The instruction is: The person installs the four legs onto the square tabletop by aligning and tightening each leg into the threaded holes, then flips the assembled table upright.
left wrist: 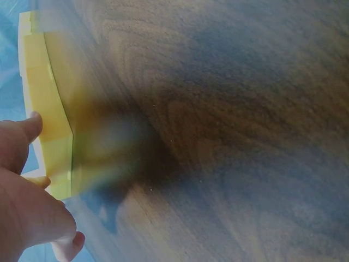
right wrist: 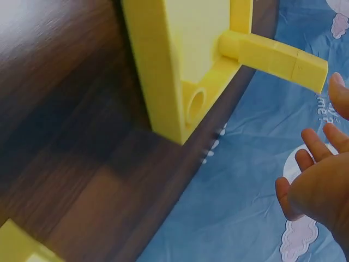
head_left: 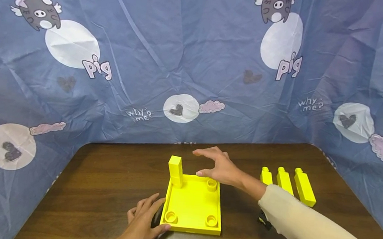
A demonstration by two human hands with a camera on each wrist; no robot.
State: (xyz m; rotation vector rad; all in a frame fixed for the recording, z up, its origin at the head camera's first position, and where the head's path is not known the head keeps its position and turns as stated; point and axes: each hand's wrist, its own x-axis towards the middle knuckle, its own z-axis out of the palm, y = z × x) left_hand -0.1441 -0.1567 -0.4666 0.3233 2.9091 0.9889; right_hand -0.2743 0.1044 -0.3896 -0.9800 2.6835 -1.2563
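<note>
The right grip (head_left: 219,167) is wide, thumb and fingers parted near the far edge of the yellow tray (head_left: 194,202), which lies on the table (head_left: 108,188) nearer the wearer. Just left of that grip, and apart from it, a yellow post (head_left: 175,170) stands upright in the tray's far-left corner. The left grip (head_left: 143,222), loosely spread, touches the near-left corner. Right of the right grip lie three similar pieces (head_left: 285,181).

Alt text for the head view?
A left hand touches a yellow tray with one upright block in its far left corner; the empty right hand hovers by the far edge. Three more blocks lie to the right on the table.
</note>
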